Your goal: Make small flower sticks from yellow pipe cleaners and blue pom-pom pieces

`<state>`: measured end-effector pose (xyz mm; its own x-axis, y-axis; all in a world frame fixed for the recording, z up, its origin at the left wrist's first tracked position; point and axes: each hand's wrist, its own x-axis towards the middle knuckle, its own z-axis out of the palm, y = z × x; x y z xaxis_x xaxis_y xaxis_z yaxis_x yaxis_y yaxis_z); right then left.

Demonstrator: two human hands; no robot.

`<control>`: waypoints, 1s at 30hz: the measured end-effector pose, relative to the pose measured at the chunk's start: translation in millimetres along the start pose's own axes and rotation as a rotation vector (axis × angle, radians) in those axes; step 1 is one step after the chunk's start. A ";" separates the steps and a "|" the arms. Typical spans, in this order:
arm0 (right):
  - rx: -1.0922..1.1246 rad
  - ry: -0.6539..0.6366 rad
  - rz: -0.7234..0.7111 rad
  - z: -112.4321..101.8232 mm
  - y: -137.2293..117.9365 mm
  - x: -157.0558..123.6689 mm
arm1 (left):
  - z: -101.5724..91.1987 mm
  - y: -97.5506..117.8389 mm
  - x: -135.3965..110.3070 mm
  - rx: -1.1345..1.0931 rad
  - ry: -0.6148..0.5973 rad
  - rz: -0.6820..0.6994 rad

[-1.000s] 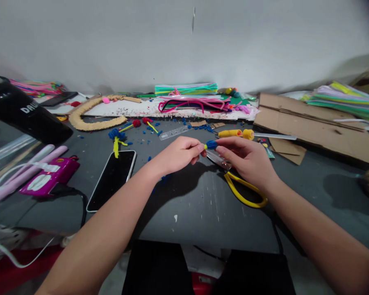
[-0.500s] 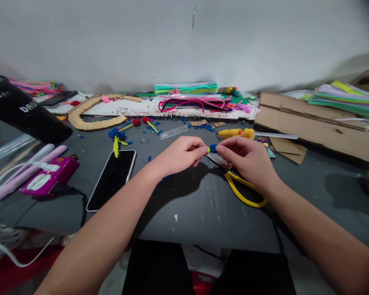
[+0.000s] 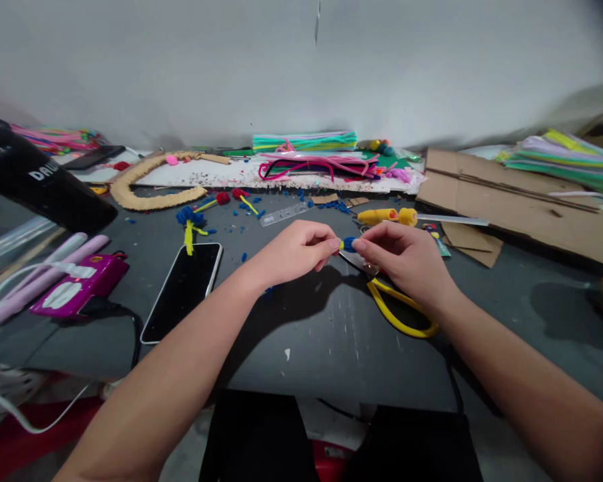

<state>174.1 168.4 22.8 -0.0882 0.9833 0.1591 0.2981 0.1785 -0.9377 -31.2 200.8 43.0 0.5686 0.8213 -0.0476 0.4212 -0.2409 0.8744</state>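
Observation:
Between my hands is a small blue and yellow pipe-cleaner flower [image 3: 348, 244], held level above the table. My left hand [image 3: 301, 248] pinches its yellow end, and my right hand [image 3: 399, 254] pinches the blue end between thumb and fingers. My fingertips cover part of it. Beneath my right hand lie scissors with yellow handles [image 3: 402, 328], their blades partly hidden. To the left, a finished-looking blue flower with a yellow stem [image 3: 189, 224] rests against the top of a phone [image 3: 183, 294].
A yellow glue gun [image 3: 386, 216] and cardboard [image 3: 507, 201] lie on the right. Behind my hands are a clear ruler [image 3: 284, 214], blue scraps and pipe-cleaner bundles [image 3: 306, 142]. On the left stand a black bottle [image 3: 45, 177] and a purple box with cables [image 3: 83, 284].
Almost nothing differs. Both hands keep their pinch on the flower, and the whole view has shifted very slightly.

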 end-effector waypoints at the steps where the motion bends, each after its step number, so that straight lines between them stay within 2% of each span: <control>1: 0.008 -0.001 0.008 0.1 -0.3 0.2 | -0.1 -0.4 0.3 -0.004 -0.001 -0.003; 6: 0.017 0.042 -0.012 1.3 -0.2 0.9 | -1.1 -3.4 1.9 -0.042 -0.007 -0.018; 16: -0.018 0.040 -0.106 4.7 1.4 -1.7 | 0.4 -7.7 2.8 -0.096 -0.043 -0.050; 21: -0.041 0.048 -0.101 4.9 0.6 -1.8 | 0.9 -8.3 3.8 -0.131 -0.090 -0.053; 30: -0.035 0.077 -0.096 1.9 -1.6 -1.0 | -0.5 -8.7 4.6 -0.194 -0.098 -0.068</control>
<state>171.9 167.0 23.5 -0.0446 0.9613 0.2718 0.3253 0.2713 -0.9059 -32.6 207.0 35.4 0.6132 0.7759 -0.1483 0.3224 -0.0744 0.9437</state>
